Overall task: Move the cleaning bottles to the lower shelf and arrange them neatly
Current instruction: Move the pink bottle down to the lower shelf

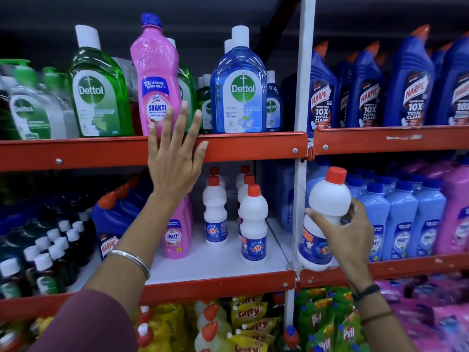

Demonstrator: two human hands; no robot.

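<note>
My left hand [175,153] is raised with fingers spread in front of the upper shelf's red rail, just below a tall pink Shakti bottle [154,80] standing on that shelf; it holds nothing. My right hand [347,237] grips a white Rin bottle [322,219] with a red cap around its waist, upright at the front of the lower shelf [218,260] beside the white upright post. Several matching white red-capped bottles [252,224] stand on the lower shelf's white board. A smaller pink Shakti bottle [177,232] stands to their left, partly behind my forearm.
Green [99,90] and blue Dettol bottles [238,87] flank the pink bottle on the upper shelf. Blue Harpic bottles [368,92] fill the upper right bay. Light blue bottles [401,219] pack the lower right bay. Small dark white-capped bottles [53,250] crowd the lower left. Pouches lie below.
</note>
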